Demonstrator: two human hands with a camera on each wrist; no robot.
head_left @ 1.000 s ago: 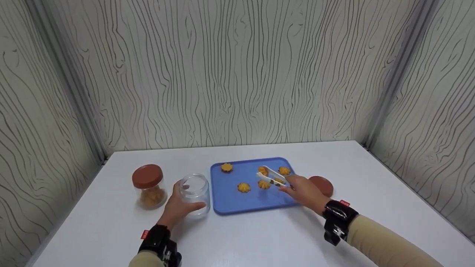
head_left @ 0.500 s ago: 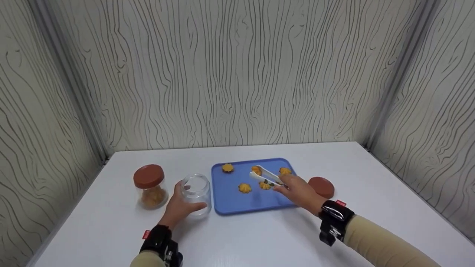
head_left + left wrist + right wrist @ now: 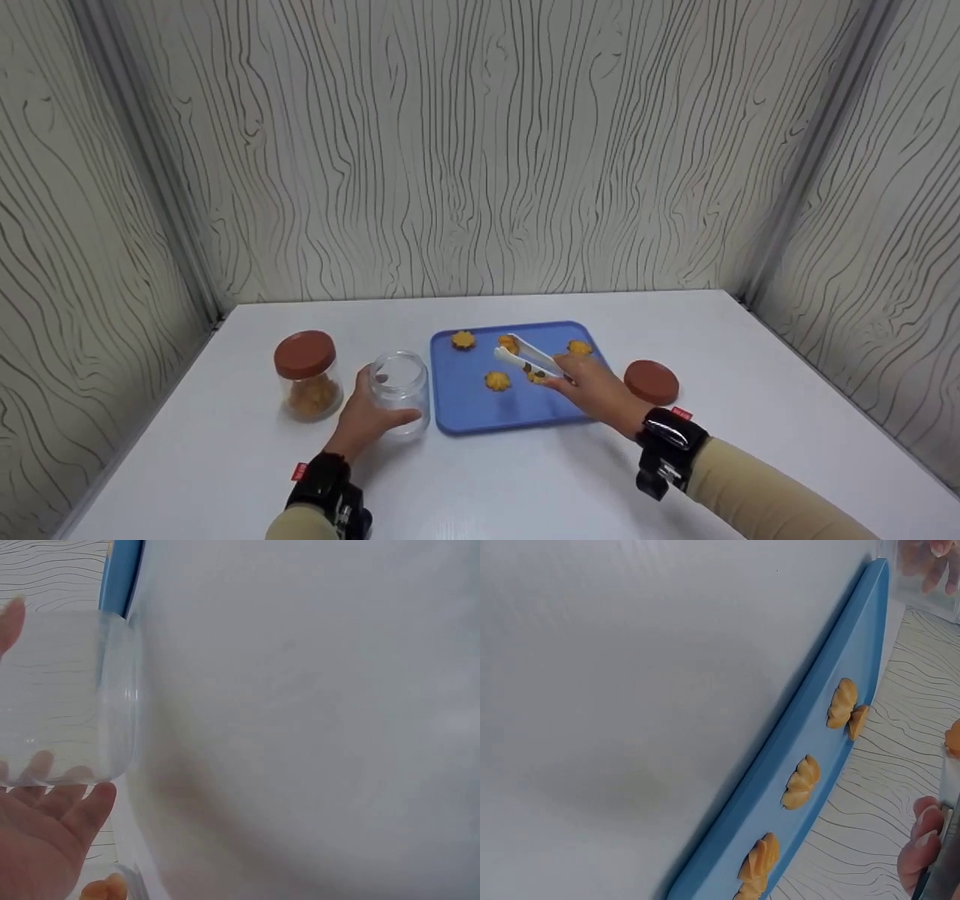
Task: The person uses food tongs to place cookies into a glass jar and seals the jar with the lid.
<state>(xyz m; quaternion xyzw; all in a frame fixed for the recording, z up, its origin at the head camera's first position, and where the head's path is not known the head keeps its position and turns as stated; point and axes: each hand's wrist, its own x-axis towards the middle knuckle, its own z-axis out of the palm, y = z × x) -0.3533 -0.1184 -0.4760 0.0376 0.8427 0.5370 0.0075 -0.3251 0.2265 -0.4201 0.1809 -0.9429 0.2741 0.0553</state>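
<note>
My left hand (image 3: pixel 367 416) holds a clear open-topped jar (image 3: pixel 412 394) from its left side, thumb in front and fingers behind. The jar stands upright on the table, and in the left wrist view the jar (image 3: pixel 60 705) has nothing visible inside. White tongs (image 3: pixel 536 358) are gripped in my right hand (image 3: pixel 596 386). Between the tong tips is a golden ridged cookie (image 3: pixel 508 344), held above the blue tray (image 3: pixel 465 416); this cookie (image 3: pixel 952 741) also shows at the right wrist view's edge. Several similar cookies (image 3: pixel 497 381) lie spread on the tray.
A lidded jar (image 3: pixel 307 375) with cookies inside stands left of my left hand. Right of the tray lies a loose reddish-brown lid (image 3: pixel 651 382). Everything rests on a white table (image 3: pixel 487 487), with wood-patterned panels (image 3: pixel 480 150) around its back and sides.
My right hand has moved left over the tray, carrying the tongs and their cookie closer to the open jar. The left hand stays in place on the jar.
</note>
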